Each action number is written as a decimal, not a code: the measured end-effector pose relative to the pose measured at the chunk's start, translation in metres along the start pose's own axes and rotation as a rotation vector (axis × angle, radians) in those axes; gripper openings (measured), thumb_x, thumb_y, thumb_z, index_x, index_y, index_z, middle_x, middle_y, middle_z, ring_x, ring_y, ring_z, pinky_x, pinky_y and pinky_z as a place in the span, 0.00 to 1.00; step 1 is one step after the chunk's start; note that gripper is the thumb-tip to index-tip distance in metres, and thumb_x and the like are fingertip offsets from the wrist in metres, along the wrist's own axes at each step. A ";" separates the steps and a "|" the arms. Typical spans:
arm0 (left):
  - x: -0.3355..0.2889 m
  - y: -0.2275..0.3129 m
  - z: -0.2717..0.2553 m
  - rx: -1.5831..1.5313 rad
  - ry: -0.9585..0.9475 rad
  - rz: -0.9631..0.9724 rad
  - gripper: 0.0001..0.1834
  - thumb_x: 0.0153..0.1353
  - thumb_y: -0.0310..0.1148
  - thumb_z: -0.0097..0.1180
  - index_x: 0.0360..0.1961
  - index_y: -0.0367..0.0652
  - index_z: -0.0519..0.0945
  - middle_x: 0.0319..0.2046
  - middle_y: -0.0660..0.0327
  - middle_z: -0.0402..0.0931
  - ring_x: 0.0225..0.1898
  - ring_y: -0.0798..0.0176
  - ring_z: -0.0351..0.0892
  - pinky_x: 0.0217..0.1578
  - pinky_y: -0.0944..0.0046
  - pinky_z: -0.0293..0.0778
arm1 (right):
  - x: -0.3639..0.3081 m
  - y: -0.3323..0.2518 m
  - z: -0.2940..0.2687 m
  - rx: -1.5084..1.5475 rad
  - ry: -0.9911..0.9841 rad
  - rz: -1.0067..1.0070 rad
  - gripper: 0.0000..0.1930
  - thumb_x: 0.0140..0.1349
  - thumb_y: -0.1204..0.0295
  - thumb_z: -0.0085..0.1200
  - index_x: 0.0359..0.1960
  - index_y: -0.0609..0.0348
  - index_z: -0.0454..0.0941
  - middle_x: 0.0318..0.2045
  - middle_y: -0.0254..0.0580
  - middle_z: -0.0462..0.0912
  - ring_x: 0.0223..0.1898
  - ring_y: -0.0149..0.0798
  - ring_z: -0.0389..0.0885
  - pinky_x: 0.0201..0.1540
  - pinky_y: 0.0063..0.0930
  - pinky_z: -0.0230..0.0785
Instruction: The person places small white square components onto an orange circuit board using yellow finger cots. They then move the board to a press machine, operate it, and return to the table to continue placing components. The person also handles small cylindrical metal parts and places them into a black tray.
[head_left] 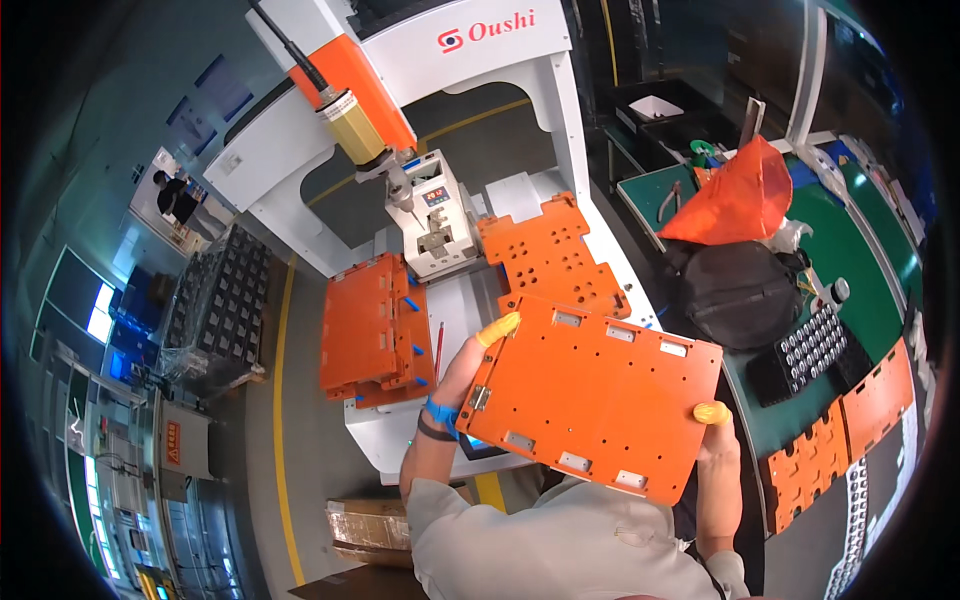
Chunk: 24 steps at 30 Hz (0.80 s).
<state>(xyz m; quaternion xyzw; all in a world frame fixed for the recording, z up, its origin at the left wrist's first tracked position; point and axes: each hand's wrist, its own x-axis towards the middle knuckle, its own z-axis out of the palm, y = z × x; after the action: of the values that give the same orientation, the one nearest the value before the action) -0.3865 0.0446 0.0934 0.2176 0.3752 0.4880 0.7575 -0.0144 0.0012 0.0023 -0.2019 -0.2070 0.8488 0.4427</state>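
1. On the green table (858, 262) at the right, a black tray (766, 374) near the left edge carries rows of small, pale, round-looking pieces.
2. A dark bin (688, 112) beyond the table's far left corner has a white object (656, 107) in it.
3. An orange bag (738, 198) rests toward the table's far end; its contents are hidden. A black bag (740, 296) sits nearer, by the left edge.
4. The orange panel (590, 395) is in front of the person's torso, by the near right corner of the white machine bed (372, 428). Its broad face is turned up toward the camera.
5. Its long axis runs left to right, with the right end lower in view.
6. The panel is flat and bright orange, dotted with small dark holes. Three pale metal inserts sit along each long edge, and a metal fitting (480, 398) is on the left end.
7. The left hand (468, 368) grips the upper left corner, its yellow-capped thumb on top; the fingers are hidden.
8. The right hand (720, 440) is closed on the right end, its yellow-capped thumb over the edge, the fingers mostly hidden.
9. A stack of orange panels (360, 325) lies on the machine bed's left side.
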 end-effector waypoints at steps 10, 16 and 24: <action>0.023 -0.058 -0.028 -0.798 -0.466 0.585 0.36 0.71 0.59 0.42 0.69 0.43 0.65 0.67 0.57 0.67 0.65 0.51 0.68 0.68 0.46 0.57 | 0.040 0.026 0.063 0.033 0.107 -0.087 0.43 0.46 0.63 0.63 0.66 0.65 0.65 0.59 0.52 0.77 0.58 0.49 0.78 0.63 0.48 0.69; 0.012 -0.057 0.022 -0.357 0.046 0.861 0.49 0.67 0.65 0.43 0.75 0.39 0.49 0.74 0.46 0.51 0.75 0.48 0.49 0.74 0.48 0.41 | 0.090 0.014 0.110 -0.089 0.210 -0.139 0.28 0.58 0.61 0.58 0.61 0.52 0.70 0.58 0.38 0.76 0.63 0.40 0.73 0.66 0.40 0.64; 0.022 -0.073 0.025 0.782 0.275 1.072 0.40 0.68 0.35 0.58 0.74 0.35 0.52 0.75 0.47 0.52 0.76 0.49 0.48 0.74 0.51 0.43 | 0.168 0.051 0.121 -0.102 0.164 -0.247 0.18 0.67 0.63 0.55 0.56 0.53 0.72 0.53 0.32 0.79 0.51 0.32 0.78 0.49 0.30 0.70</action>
<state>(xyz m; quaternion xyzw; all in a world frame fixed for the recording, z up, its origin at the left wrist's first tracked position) -0.3190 0.0342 0.0504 0.5677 0.4573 0.6476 0.2219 -0.2001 0.0942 0.0493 -0.2658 -0.2362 0.7569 0.5483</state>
